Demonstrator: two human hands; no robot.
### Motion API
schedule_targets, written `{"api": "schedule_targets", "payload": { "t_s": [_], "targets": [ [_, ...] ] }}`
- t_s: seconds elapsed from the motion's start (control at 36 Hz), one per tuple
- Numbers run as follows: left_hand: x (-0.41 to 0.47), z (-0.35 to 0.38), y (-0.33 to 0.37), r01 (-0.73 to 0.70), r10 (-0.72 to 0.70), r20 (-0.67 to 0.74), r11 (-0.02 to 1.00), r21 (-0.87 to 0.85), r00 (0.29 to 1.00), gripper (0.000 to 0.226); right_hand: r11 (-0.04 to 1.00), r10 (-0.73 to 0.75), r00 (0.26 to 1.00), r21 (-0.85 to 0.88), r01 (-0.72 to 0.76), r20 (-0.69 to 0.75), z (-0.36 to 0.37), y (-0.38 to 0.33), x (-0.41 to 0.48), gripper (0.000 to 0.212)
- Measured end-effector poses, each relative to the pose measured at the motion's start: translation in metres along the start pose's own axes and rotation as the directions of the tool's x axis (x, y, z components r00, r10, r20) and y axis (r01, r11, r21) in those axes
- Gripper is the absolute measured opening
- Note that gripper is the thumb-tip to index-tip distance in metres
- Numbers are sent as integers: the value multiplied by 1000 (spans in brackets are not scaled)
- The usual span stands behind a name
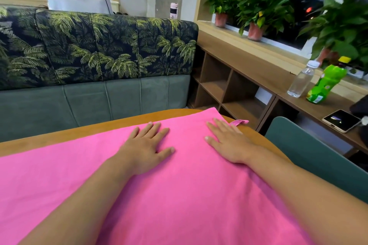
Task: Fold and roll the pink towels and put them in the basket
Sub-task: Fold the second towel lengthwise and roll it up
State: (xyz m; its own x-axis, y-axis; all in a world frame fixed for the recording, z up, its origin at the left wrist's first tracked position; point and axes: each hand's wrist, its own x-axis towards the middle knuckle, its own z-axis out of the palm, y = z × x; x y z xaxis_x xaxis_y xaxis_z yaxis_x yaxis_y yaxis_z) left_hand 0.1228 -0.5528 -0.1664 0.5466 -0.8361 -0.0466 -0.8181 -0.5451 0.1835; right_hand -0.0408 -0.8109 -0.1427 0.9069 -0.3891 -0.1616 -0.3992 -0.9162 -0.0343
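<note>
Pink towel [179, 195]: one item, spread flat over the wooden table [59, 135], its far right corner at the table's rounded end, a small hanging loop [239, 122] sticking out there. Left hand [146, 146]: palm down on the cloth, fingers straight and spread, grasping nothing. Right hand [229, 141]: likewise flat, fingers extended, pressing near the corner. Status: apparently the smoothing stage; no roll formed, and whether a fold is already made cannot be told. Basket: not in view. Remaining, by judgement: folding, rolling, placing in basket.

Pink towel [49, 175] partly out of frame
</note>
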Motion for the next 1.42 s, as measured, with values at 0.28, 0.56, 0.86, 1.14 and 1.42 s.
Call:
{"api": "schedule_targets", "payload": {
  "t_s": [0.28, 0.56, 0.86, 1.14, 1.42],
  "targets": [
    [0, -1, 2, 16, -18, 40, 999, 40, 999, 97, 994, -63, 998, 92, 63, 1, 4, -5, 45, 79],
    [1, -1, 2, 15, -15, 27, 999, 29, 1000, 93, 985, -71, 994, 149, 84, -88, 5, -68, -50, 62],
    [-3, -3, 3, 6, -7, 22, 999, 48, 1000, 110, 989, 40, 999, 140, -38, -16, 30, -8, -141, 74],
    [-13, -11, 21, 66, -63, -27, 991, 118, 998, 72, 978, 36, 999, 205, -40, 24, 23, 4, -158, 75],
    [-69, 22, 149, -203, 212, -111, 975, 93, 971, 61, 924, 205, 962, 360, -128, -183, 26, 39, -246, 59]
  ]
}}
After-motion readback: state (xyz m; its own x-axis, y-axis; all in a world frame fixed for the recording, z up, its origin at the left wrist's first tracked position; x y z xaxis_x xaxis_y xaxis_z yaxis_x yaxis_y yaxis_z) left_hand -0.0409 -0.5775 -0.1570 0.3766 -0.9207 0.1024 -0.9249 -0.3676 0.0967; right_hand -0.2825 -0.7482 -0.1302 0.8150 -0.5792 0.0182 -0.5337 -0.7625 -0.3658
